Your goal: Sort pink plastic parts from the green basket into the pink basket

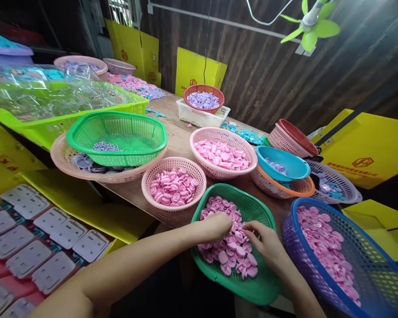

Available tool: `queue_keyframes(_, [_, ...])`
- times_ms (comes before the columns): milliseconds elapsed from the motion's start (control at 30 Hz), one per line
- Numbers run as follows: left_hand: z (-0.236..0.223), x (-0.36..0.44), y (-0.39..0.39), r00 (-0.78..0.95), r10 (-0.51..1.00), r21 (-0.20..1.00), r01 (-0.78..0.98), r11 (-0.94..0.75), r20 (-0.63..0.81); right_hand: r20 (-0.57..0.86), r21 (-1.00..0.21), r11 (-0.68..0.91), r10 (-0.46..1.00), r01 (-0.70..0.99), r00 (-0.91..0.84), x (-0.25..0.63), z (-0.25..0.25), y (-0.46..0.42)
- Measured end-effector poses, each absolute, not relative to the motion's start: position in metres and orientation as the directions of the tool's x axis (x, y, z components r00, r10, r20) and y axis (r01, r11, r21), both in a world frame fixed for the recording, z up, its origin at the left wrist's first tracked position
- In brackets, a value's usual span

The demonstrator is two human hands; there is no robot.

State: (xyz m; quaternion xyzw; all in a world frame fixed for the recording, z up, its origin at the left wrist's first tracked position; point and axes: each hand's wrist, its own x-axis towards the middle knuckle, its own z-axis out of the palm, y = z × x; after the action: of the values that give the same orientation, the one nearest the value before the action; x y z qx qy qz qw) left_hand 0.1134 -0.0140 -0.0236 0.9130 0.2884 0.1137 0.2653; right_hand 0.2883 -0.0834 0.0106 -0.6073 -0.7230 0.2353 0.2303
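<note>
Both hands work over a green basket (215,276) heaped with small round and oval pink plastic pieces (240,251). My left hand (219,227) reaches in from the left with its fingers curled down, so its fingertips and whatever they hold are hidden. At the right of the heap, my right hand (265,240) has thumb and forefinger brought together in a pinch just above the pieces. What sits in that pinch is too small to make out. The two hands are close together but apart.
A pink basket (174,206) of pink parts and a larger pink basket (225,174) stand behind. At right is a blue-rimmed basket (321,221) with pink discs. A green basket (119,119) rests in a wide bowl. Boxed lilac panels (55,225) lie lower left.
</note>
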Motion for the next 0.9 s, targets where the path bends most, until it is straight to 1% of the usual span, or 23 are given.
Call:
queue_keyframes(67, [-0.014,0.111,-0.011,0.796,0.605,0.756,0.387,-0.528,0.015,0.057,-0.758,0.105,0.994,0.644,-0.094,0.280,0.016,-0.092])
queue_keyframes(100, [-0.011,0.112,-0.011,0.788,0.615,0.861,0.317,-0.399,-0.005,0.040,-0.805,0.070,0.997,0.589,-0.064,0.277,0.018,-0.095])
queue_keyframes(133, [-0.007,0.114,-0.011,0.775,0.632,0.944,0.231,-0.234,-0.033,0.016,-0.845,0.033,0.999,0.534,-0.036,0.274,0.020,-0.098])
queue_keyframes(167, [-0.005,0.118,-0.012,0.760,0.646,0.987,0.144,-0.066,-0.067,-0.006,-0.880,-0.001,1.000,0.476,-0.008,0.272,0.021,-0.101])
queue_keyframes(233, [-0.002,0.126,-0.014,0.741,0.660,0.984,0.007,0.178,-0.125,-0.046,-0.936,-0.054,0.998,0.349,0.032,0.272,0.023,-0.104])
queue_keyframes(267, [0.000,0.131,-0.014,0.740,0.658,0.967,-0.040,0.253,-0.142,-0.060,-0.956,-0.071,0.997,0.283,0.047,0.273,0.023,-0.105])
queue_keyframes(300, [0.001,0.136,-0.015,0.742,0.653,0.952,-0.067,0.298,-0.152,-0.071,-0.972,-0.083,0.995,0.220,0.065,0.275,0.023,-0.106])
queue_keyframes(367, [0.003,0.145,-0.016,0.748,0.646,0.945,-0.079,0.316,-0.154,-0.092,-0.989,-0.102,0.991,0.109,0.095,0.279,0.022,-0.108])
queue_keyframes(467, [0.005,0.158,-0.015,0.754,0.638,0.949,-0.061,0.308,-0.158,-0.122,-0.993,-0.122,0.986,-0.006,0.117,0.284,0.021,-0.111])
queue_keyframes(533, [0.005,0.165,-0.014,0.765,0.626,0.965,-0.022,0.262,-0.152,-0.131,-0.991,-0.129,0.983,-0.026,0.128,0.288,0.018,-0.113])
queue_keyframes(567, [0.004,0.168,-0.013,0.775,0.617,0.982,0.026,0.188,-0.139,-0.128,-0.992,-0.127,0.981,-0.015,0.142,0.290,0.016,-0.114])
queue_keyframes(600, [0.002,0.171,-0.012,0.783,0.611,0.992,0.115,0.046,-0.119,-0.121,-0.992,-0.124,0.979,0.005,0.162,0.293,0.013,-0.114])
queue_keyframes(633, [0.001,0.172,-0.011,0.786,0.610,0.963,0.229,-0.142,-0.097,-0.113,-0.992,-0.120,0.976,0.028,0.184,0.296,0.010,-0.115])
queue_keyframes(667, [-0.001,0.173,-0.010,0.790,0.609,0.879,0.340,-0.335,-0.074,-0.106,-0.992,-0.118,0.973,0.049,0.207,0.299,0.007,-0.116])
queue_keyframes(700, [-0.003,0.173,-0.010,0.793,0.607,0.756,0.430,-0.493,-0.055,-0.101,-0.991,-0.119,0.967,0.063,0.232,0.303,0.003,-0.116])
queue_keyframes(733, [-0.006,0.173,-0.010,0.796,0.603,0.633,0.490,-0.599,-0.045,-0.100,-0.990,-0.121,0.962,0.069,0.255,0.306,0.000,-0.117])
queue_keyframes(767, [-0.008,0.173,-0.012,0.801,0.597,0.542,0.521,-0.659,-0.045,-0.102,-0.990,-0.125,0.956,0.069,0.276,0.310,-0.003,-0.119])
queue_keyframes(800, [-0.011,0.173,-0.013,0.812,0.582,0.494,0.529,-0.690,-0.056,-0.107,-0.989,-0.131,0.951,0.064,0.290,0.313,-0.005,-0.120])
queue_keyframes(900, [-0.016,0.177,-0.017,0.852,0.514,0.420,0.503,-0.755,-0.098,-0.140,-0.986,-0.161,0.947,0.050,0.289,0.318,-0.007,-0.125])
